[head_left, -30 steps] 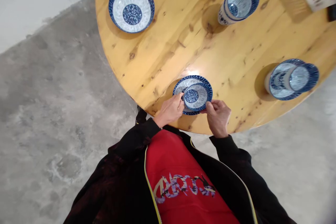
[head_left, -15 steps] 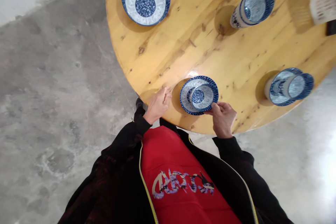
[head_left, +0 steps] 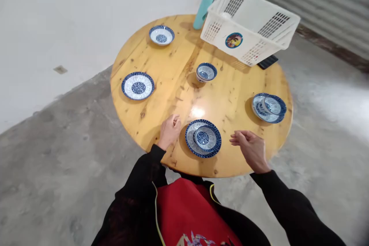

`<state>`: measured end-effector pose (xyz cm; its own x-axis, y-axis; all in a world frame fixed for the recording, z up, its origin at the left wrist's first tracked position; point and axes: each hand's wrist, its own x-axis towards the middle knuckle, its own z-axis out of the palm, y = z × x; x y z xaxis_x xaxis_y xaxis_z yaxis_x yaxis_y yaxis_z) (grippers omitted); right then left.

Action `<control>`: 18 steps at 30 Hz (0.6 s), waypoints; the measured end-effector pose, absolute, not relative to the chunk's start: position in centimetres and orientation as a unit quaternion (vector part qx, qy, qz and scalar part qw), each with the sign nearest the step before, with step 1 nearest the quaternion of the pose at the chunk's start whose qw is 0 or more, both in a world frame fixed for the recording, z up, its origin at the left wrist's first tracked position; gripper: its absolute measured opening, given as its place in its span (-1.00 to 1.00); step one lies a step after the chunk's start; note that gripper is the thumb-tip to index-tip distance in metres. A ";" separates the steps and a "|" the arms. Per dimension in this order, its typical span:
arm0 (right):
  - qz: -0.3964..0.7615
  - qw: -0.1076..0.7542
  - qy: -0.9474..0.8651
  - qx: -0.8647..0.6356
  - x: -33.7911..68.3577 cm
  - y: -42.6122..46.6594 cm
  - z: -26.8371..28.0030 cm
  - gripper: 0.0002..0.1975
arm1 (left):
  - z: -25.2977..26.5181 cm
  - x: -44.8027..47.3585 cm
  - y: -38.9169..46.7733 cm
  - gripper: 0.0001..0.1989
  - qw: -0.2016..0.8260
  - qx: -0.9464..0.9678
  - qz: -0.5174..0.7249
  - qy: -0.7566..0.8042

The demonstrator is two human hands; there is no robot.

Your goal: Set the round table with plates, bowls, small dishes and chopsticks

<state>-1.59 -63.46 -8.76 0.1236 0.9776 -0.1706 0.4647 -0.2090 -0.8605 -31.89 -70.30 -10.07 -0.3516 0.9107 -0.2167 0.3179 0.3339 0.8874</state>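
A small blue-and-white bowl (head_left: 205,139) sits in a larger blue-rimmed plate (head_left: 190,138) near the table's front edge. Left of this pair rests my left hand (head_left: 170,131), its fingers curled in and nothing seen in them. My right hand (head_left: 251,149) hovers to the pair's right, apart from it, with loosely bent fingers and nothing held. Another small bowl (head_left: 271,106) stands in a plate (head_left: 258,108) farther right. Small bowls, stacked (head_left: 206,72), stand at the table's middle.
On the round wooden table (head_left: 173,96), one plate (head_left: 138,86) lies at left and another (head_left: 162,35) behind it. A white plastic basket (head_left: 248,34) stands at the back right, beside a turquoise bottle (head_left: 205,5) and a dark flat object (head_left: 268,62).
My right hand has let go of the small bowl and moved away to the right. My left hand stays curled beside the plate. The view has tilted up, showing the basket, bottle and far plate.
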 end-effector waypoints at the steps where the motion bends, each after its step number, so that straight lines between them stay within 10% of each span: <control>1: 0.386 0.326 -0.545 -0.669 -1.7 -62.4 -8.5 -0.67 | -9.7 -32.1 -68.5 -0.69 0.376 0.431 0.384 0.725; 18: 0.381 0.255 -0.596 -0.659 -12.1 -36.7 -10.6 -0.91 | -8.5 -32.1 -42.5 -0.68 0.273 0.520 0.211 0.781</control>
<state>-12.11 -36.65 -10.59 -0.0018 0.9802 -0.1980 0.5907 -0.1587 -0.7911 -32.05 -42.50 -8.49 -0.3096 0.9282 -0.2065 0.6984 0.3694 0.6130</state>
